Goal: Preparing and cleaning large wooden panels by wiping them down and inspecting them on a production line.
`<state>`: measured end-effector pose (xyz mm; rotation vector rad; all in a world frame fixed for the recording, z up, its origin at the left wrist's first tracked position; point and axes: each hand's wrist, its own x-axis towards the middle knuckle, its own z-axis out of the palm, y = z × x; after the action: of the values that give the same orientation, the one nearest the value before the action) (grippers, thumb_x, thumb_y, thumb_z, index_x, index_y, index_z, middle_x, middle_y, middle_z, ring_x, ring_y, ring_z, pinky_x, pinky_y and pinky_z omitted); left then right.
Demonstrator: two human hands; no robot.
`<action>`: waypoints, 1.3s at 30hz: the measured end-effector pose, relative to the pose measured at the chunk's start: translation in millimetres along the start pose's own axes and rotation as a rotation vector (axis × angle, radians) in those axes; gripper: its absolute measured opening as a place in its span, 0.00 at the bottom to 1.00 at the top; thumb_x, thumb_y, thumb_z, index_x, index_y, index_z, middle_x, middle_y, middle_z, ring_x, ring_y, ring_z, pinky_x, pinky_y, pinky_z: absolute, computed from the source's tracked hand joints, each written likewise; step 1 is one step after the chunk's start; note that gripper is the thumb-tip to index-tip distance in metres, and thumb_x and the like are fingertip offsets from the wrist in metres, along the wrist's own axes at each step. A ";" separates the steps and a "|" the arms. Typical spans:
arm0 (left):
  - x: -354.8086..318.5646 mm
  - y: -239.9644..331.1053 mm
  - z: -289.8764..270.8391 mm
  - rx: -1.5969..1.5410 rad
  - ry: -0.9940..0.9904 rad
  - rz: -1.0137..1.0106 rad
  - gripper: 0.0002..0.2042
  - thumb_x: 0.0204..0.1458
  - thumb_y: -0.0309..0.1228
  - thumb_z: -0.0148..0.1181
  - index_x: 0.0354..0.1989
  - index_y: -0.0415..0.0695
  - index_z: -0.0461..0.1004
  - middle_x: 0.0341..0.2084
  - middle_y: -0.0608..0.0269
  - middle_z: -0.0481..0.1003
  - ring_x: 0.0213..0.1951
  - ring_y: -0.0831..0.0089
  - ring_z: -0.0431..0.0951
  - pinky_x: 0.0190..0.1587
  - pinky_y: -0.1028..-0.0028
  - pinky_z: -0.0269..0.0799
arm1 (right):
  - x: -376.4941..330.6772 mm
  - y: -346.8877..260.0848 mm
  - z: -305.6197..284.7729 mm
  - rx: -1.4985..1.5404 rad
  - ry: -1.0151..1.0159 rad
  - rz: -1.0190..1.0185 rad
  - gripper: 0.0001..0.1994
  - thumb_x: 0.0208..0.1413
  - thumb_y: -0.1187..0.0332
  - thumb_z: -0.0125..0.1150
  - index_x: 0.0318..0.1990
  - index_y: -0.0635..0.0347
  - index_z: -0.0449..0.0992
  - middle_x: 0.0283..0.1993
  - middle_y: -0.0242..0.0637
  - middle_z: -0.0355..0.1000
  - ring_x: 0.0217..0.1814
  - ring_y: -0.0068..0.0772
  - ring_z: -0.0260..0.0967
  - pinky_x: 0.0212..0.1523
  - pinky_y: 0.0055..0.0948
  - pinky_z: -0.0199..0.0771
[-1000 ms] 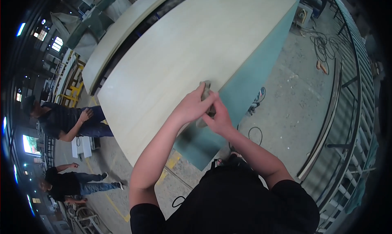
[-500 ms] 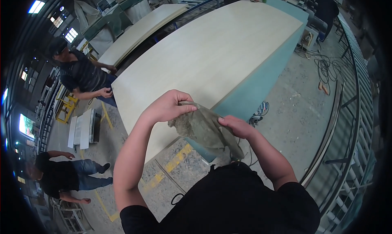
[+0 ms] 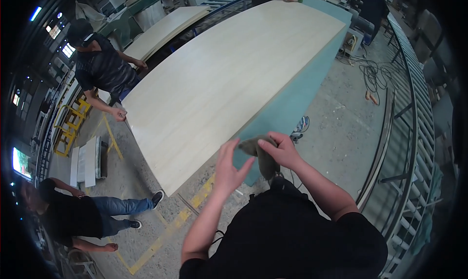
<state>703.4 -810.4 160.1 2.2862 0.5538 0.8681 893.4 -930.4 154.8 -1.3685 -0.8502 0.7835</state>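
My right hand [image 3: 280, 151] grips a crumpled grey-green rag [image 3: 261, 154] in front of my chest, off the near corner of a large pale wooden panel [image 3: 219, 89]. The rag hangs down from my fingers. My left hand [image 3: 229, 169] is raised beside it with the fingers spread, holding nothing, just left of the rag. The panel lies flat on a stack with teal-painted sides [image 3: 292, 103].
A person in dark clothes [image 3: 100, 69] stands at the panel's far left edge, one hand on it. Another person [image 3: 73, 215] crouches on the floor at lower left. Cables [image 3: 373, 74] lie on the concrete at right beside a roller conveyor [image 3: 414, 147]. Yellow floor lines [image 3: 161, 237] run below.
My hands lifted the rag off the panel's corner and drew it toward my chest. My left hand let go of the rag and opened. The view tilted up along the panel.
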 end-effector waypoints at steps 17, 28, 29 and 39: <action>3.8 -79.4 96.4 -0.768 0.066 -0.548 0.18 0.73 0.33 0.59 0.66 0.39 0.73 0.52 0.59 0.81 0.53 0.76 0.79 0.57 0.71 0.75 | 78.8 90.6 -39.1 -0.406 -0.088 -0.181 0.24 0.58 0.72 0.69 0.64 0.60 0.75 0.61 0.47 0.78 0.64 0.46 0.78 0.64 0.38 0.77; 6.3 -223.9 69.8 0.660 0.706 -0.734 0.15 0.64 0.33 0.65 0.55 0.38 0.79 0.54 0.47 0.80 0.59 0.48 0.77 0.64 0.54 0.70 | 359.8 137.0 -129.5 -0.930 -0.833 -0.821 0.21 0.41 0.74 0.76 0.47 0.52 0.85 0.54 0.40 0.75 0.59 0.51 0.71 0.62 0.47 0.70; 5.9 -230.7 69.3 0.691 0.768 -0.769 0.16 0.64 0.33 0.65 0.56 0.38 0.79 0.56 0.47 0.79 0.60 0.48 0.76 0.65 0.53 0.68 | 365.1 140.2 -128.0 -0.930 -0.927 -0.824 0.19 0.43 0.70 0.77 0.46 0.52 0.86 0.53 0.40 0.75 0.57 0.50 0.71 0.62 0.48 0.68; 14.4 -252.6 65.6 0.950 0.897 -0.974 0.24 0.65 0.45 0.61 0.63 0.42 0.77 0.64 0.52 0.76 0.69 0.52 0.70 0.73 0.50 0.58 | 368.3 144.3 -54.3 -0.689 -1.426 -1.046 0.09 0.48 0.66 0.78 0.33 0.50 0.81 0.37 0.29 0.72 0.42 0.40 0.69 0.45 0.41 0.66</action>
<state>719.4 -647.3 -43.5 1.6853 2.6270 1.1638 1124.2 -629.2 30.6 -0.4603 -2.8294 0.5092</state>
